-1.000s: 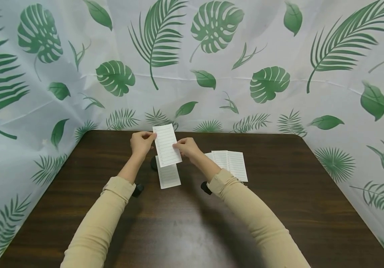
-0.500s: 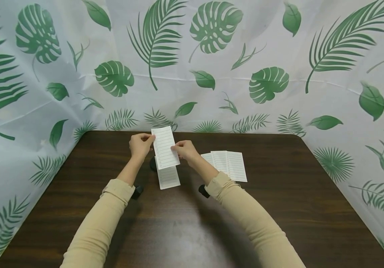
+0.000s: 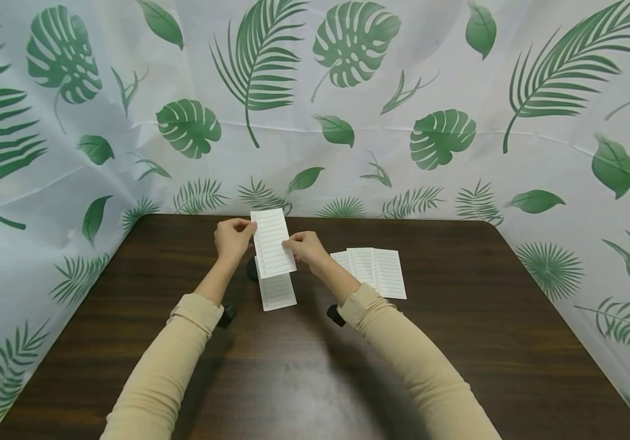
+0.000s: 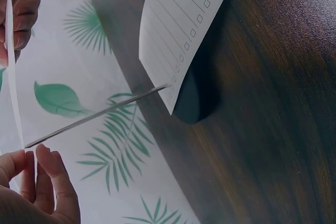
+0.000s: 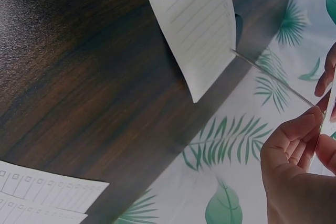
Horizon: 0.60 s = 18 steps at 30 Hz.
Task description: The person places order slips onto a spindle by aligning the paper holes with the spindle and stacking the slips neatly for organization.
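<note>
Between thumbs and fingers, both hands pinch one lined paper slip: the left hand at its upper left edge, the right hand at its right edge. The wrist views show this slip edge-on, right at the tip of a thin metal spike. Lower down, a second lined slip is pierced by the spike, tilted and bowed above the table. Beneath it sits the spike's round black base, partly hidden by that slip. The head view has the held slip overlapping the lower slip.
Several more lined slips lie overlapping on the dark wooden table, right of the spike, partly behind the right forearm. A white sheet with green leaves hangs behind the table and along its sides. Black wrist cameras hang under both wrists.
The held slip and both hands have sunk slightly toward the lower slip, the right hand a little more. Both hands keep their pinch; the slips on the right lie as before.
</note>
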Each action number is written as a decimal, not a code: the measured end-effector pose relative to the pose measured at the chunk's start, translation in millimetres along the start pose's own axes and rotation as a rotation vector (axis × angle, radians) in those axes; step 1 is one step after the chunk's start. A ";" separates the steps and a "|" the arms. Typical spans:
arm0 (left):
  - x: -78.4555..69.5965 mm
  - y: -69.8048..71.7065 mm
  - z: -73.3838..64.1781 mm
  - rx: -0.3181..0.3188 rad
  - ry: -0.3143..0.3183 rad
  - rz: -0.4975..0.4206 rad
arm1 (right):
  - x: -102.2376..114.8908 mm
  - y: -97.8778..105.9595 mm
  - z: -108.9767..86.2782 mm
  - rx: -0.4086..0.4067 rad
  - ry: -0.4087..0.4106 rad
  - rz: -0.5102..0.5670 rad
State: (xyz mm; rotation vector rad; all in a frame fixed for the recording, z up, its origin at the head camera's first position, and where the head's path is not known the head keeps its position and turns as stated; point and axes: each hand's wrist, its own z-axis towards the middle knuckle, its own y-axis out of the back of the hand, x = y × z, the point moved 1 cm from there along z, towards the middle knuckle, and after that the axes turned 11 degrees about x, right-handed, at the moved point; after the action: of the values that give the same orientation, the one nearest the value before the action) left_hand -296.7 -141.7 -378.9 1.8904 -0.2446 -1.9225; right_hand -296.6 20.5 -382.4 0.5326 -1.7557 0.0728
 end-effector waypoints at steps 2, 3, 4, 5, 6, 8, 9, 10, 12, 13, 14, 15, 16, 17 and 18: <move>-0.2 -0.2 -0.1 -0.003 -0.009 0.005 | 0.1 0.5 0.1 0.001 -0.003 0.000; -0.2 -0.4 -0.1 -0.006 -0.016 0.012 | 0.3 0.7 0.1 0.002 -0.005 0.000; -0.2 -0.3 -0.3 -0.011 -0.025 0.016 | 0.5 0.5 0.3 0.005 -0.007 -0.001; -0.1 -0.2 -0.5 -0.016 -0.035 0.021 | 0.9 0.4 0.4 0.008 -0.011 -0.002; 0.0 -0.1 -0.8 -0.022 -0.045 0.027 | 1.2 0.4 0.5 0.009 -0.014 -0.003; 0.1 -0.3 -1.5 -0.029 -0.067 0.040 | 1.0 0.2 0.8 0.011 -0.021 -0.004; 0.1 -0.4 -1.9 -0.032 -0.075 0.048 | 0.6 0.1 1.0 0.010 -0.026 -0.005; 0.2 -0.5 -2.0 -0.033 -0.082 0.052 | 0.2 0.0 1.2 0.007 -0.030 -0.007; 0.3 -0.6 -2.3 -0.030 -0.087 0.056 | -1.5 -0.4 2.0 0.007 -0.037 -0.009; 0.5 -0.5 -2.2 -0.025 -0.085 0.055 | -2.4 -0.7 2.2 0.007 -0.043 -0.011; 0.7 -0.4 -2.2 -0.018 -0.080 0.045 | -3.3 -0.9 2.5 0.009 -0.046 -0.012; 1.0 -0.2 -2.1 -0.009 -0.067 0.019 | -4.3 -1.2 2.9 0.011 -0.051 -0.015; 1.4 0.1 -2.0 0.003 -0.052 -0.010 | -5.2 -1.4 3.5 0.013 -0.054 -0.018; 1.7 0.3 -1.8 0.015 -0.034 -0.042 | -6.2 -1.7 4.2 0.017 -0.059 -0.017; 2.2 0.6 -1.6 0.030 -0.014 -0.077 | -7.3 -1.8 4.9 0.018 -0.062 -0.018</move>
State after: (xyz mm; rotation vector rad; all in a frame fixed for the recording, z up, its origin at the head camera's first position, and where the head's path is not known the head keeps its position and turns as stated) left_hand -294.9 -142.9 -380.7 1.9321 -0.2085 -1.9933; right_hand -299.2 19.5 -390.9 0.5688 -1.8117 0.0606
